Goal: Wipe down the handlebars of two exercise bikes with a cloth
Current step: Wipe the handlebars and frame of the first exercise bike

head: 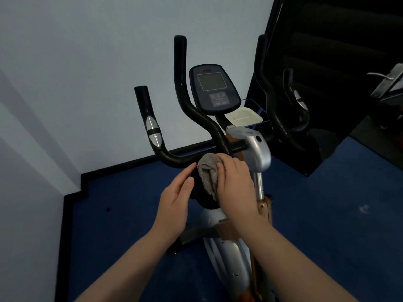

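Right hand (234, 177) grasping the grey cloth (209, 171) against the near centre of the black handlebar (174, 159), left hand (176, 197) released alongside; judged best practice: wrap the cloth fully around, then slide outward along each arm.

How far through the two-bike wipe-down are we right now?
Nothing visibly finished; wiped bars can't be told from unwiped. In hand: the right hand grips the grey cloth near the near bike's left handlebar, the left hand open beside it. Left: its other bars and the second bike's handlebar at right.
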Tool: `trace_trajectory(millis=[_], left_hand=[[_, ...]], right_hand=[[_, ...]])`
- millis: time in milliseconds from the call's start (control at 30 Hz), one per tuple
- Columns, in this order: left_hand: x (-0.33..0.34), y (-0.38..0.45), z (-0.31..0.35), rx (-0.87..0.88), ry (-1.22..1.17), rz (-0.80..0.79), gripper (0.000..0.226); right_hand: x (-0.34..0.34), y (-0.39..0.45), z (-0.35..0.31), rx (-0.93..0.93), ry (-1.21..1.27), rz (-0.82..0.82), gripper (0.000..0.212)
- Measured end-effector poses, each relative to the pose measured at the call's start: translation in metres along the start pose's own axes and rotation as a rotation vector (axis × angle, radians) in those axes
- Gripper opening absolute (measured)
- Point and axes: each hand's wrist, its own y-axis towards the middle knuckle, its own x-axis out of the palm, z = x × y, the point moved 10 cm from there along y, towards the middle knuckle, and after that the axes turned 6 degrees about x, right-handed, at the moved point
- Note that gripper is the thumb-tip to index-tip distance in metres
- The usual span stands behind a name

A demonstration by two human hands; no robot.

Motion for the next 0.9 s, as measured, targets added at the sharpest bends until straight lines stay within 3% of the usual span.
trace_trajectory(millis=[467,633,800,900], left_hand=[[0.000,0.000,-0.002,-0.022,-0.013,-0.025,0.037],[0.001,-0.002,-0.002,-0.017,-0.025,0.003,0.036],[0.002,-0.002,-0.001,-0.010,-0.013,0.014,0.036],[-0.002,0.001,-0.002,-0.008,-0.004,-0.010,0.036]], right_hand=[[-0.002,-0.032,0.028,0.256,0.363,0.183,0.036],[-0.003,-0.039,0.032,0.280,0.378,0.189,0.037],[-0.022,-0.039,0.028,0.170,0.308,0.197,0.037],[-0.048,-0.040,0.020,0.008,0.169,0.308,0.028]])
